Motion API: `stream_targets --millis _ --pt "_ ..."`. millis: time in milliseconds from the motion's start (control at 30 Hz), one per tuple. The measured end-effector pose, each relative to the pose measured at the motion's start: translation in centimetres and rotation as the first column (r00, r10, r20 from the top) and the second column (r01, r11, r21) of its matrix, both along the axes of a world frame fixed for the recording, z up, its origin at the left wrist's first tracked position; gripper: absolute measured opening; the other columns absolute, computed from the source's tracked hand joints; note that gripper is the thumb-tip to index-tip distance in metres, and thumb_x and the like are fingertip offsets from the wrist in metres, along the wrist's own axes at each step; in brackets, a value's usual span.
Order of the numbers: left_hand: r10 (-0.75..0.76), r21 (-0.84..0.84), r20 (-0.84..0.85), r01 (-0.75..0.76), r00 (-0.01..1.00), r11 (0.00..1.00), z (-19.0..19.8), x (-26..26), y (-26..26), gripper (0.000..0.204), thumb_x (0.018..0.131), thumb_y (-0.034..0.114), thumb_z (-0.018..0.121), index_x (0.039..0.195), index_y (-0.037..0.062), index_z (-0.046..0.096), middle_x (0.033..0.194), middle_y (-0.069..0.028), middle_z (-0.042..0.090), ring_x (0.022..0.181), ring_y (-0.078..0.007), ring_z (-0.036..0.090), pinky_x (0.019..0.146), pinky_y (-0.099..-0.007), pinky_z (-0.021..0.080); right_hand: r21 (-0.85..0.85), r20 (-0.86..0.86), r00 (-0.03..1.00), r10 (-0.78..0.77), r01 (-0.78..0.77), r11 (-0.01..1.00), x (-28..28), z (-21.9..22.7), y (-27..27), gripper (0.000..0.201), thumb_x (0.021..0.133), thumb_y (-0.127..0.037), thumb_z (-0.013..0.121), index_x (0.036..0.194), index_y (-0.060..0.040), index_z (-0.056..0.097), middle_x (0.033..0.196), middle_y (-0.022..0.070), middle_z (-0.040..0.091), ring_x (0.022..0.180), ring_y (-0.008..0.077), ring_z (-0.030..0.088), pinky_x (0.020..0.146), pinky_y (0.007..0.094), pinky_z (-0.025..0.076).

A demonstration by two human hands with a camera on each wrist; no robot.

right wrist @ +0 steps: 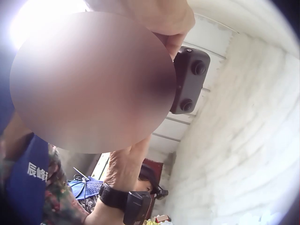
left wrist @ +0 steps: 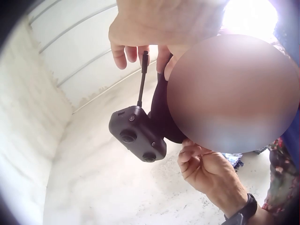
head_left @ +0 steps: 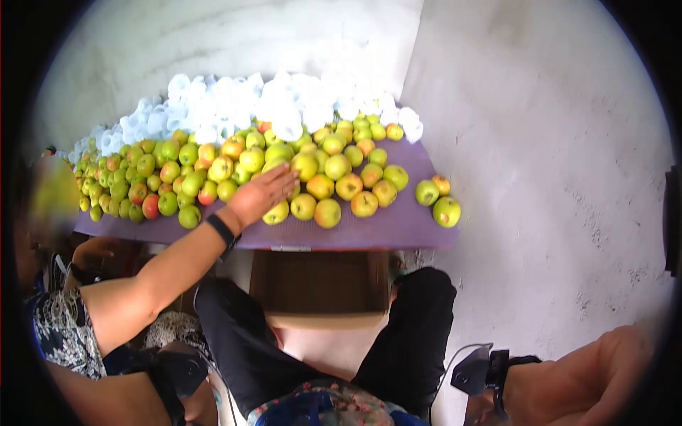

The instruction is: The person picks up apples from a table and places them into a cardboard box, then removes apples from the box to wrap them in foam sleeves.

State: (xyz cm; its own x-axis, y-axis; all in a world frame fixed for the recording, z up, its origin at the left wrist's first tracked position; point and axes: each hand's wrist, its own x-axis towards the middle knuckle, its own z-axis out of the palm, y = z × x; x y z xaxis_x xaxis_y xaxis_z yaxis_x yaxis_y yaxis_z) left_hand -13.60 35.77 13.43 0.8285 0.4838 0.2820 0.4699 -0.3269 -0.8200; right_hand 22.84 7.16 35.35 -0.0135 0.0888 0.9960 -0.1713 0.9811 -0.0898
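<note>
On blue cloth (right wrist: 27,190) shows “辰峰”, and I cannot tell the grip of left hand (left wrist: 161,23) or right hand (left wrist: 211,173).

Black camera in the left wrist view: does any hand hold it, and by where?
No fingers grip the visible body of the black camera; whether the left hand holds its strap cannot be told.

The left hand (left wrist: 166,23) and right hand (right wrist: 150,14) are raised beside the head (left wrist: 232,93).
</note>
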Motion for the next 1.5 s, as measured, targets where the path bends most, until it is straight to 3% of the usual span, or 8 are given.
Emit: stream_targets --millis 267,467,600,833,1200,1300,1367,1500 --pt "-0.069 -0.23 0.023 0.073 0.997 0.97 1.9 -1.4 -4.0 0.04 0.088 0.019 0.054 0.123 0.0388 0.053 0.152 -0.0006 0.036 0.14 -0.0256 0.032 0.12 -0.0429 0.024 0.015 0.033 0.999 0.037 -0.037 0.999 0.1 -0.5 1.3 0.058 0.095 -0.034 0.05 0.143 -0.0242 0.02 0.091 0.0129 0.052 0.073 0.0224 0.055 0.061 0.0403 0.053" --pt "0.099 -0.086 0.256 -0.079 0.962 0.993 -0.4 -11.1 -4.5 0.035 0.083 0.018 0.058 0.116 0.0292 0.054 0.137 -0.0038 0.05 0.128 -0.0256 0.045 0.108 -0.0411 0.038 -0.008 0.04 0.997 0.058 -0.058 0.998 -0.8 -1.3 1.1 0.058 0.096 -0.032 0.047 0.145 -0.0261 0.017 0.093 0.0149 0.054 0.072 0.0236 0.058 0.062 0.0416 0.055" --pt "0.404 -0.142 0.614 -0.408 0.678 0.902 -0.6 -18.6 -8.2 0.033 0.083 0.018 0.058 0.115 0.0227 0.056 0.13 -0.0067 0.054 0.121 -0.0269 0.05 0.101 -0.0413 0.044 -0.018 0.045 0.995 0.087 -0.087 0.996 -1.6 -1.6 1.2 0.057 0.098 -0.031 0.044 0.147 -0.0275 0.014 0.094 0.0163 0.055 0.072 0.0243 0.059 0.062 0.0424 0.056" --pt "-0.236 0.242 0.954 -0.013 0.183 0.97 9.0 -12.2 -20.3 0.034 0.085 0.021 0.059 0.119 0.0169 0.056 0.129 -0.0134 0.052 0.117 -0.0304 0.052 0.096 -0.0428 0.045 -0.068 0.062 0.984 0.166 -0.162 0.984 -2.9 -1.7 1.3 0.058 0.1 -0.03 0.041 0.149 -0.0298 0.01 0.095 0.0186 0.058 0.072 0.0257 0.062 0.063 0.0439 0.058" --pt "-0.74 0.67 0.672 0.451 -0.033 0.589 15.4 3.0 -27.5 0.041 0.087 0.025 0.059 0.124 0.0077 0.055 0.127 -0.024 0.049 0.11 -0.036 0.054 0.089 -0.0452 0.048 -0.098 0.135 0.957 0.256 -0.244 0.965 -3.7 -1.8 1.2 0.058 0.103 -0.027 0.035 0.152 -0.0334 0.003 0.098 0.0223 0.061 0.071 0.0278 0.065 0.065 0.0462 0.062" --pt "-0.681 0.615 0.732 0.443 -0.015 0.652 14.9 3.5 -26.5 0.043 0.088 0.026 0.059 0.125 0.0052 0.054 0.126 -0.0268 0.048 0.109 -0.0376 0.054 0.088 -0.0459 0.049 -0.103 0.268 0.943 0.199 -0.178 0.979 -4.1 -1.7 1.5 0.059 0.104 -0.026 0.033 0.153 -0.0343 0.001 0.099 0.0233 0.062 0.071 0.0284 0.067 0.065 0.0468 0.063" --pt "-0.532 0.48 0.847 0.442 -0.01 0.758 14.0 4.4 -26.6 0.045 0.088 0.027 0.059 0.126 0.0035 0.054 0.126 -0.0287 0.048 0.108 -0.0386 0.055 0.086 -0.0463 0.05 -0.052 0.412 0.911 0.022 0.0 0.999 -4.4 -1.2 2.7 0.043 0.096 0.002 0.05 0.125 0.0026 0.019 0.08 0.0259 0.059 0.053 0.0268 0.061 0.05 0.0398 0.058" --pt "0.198 -0.024 0.956 0.612 -0.218 0.791 10.8 7.3 -25.3 0.013 0.085 -0.002 0.063 0.096 0.0005 0.069 0.095 -0.0121 0.067 0.087 -0.0224 0.064 0.076 -0.0317 0.051 -0.1 0.607 0.762 -0.224 0.352 0.931 -4.8 -4.2 4.5 0.032 0.07 0.006 0.068 0.102 0.0039 0.064 0.079 0.0126 0.068 0.061 0.022 0.066 0.055 0.0265 0.053"
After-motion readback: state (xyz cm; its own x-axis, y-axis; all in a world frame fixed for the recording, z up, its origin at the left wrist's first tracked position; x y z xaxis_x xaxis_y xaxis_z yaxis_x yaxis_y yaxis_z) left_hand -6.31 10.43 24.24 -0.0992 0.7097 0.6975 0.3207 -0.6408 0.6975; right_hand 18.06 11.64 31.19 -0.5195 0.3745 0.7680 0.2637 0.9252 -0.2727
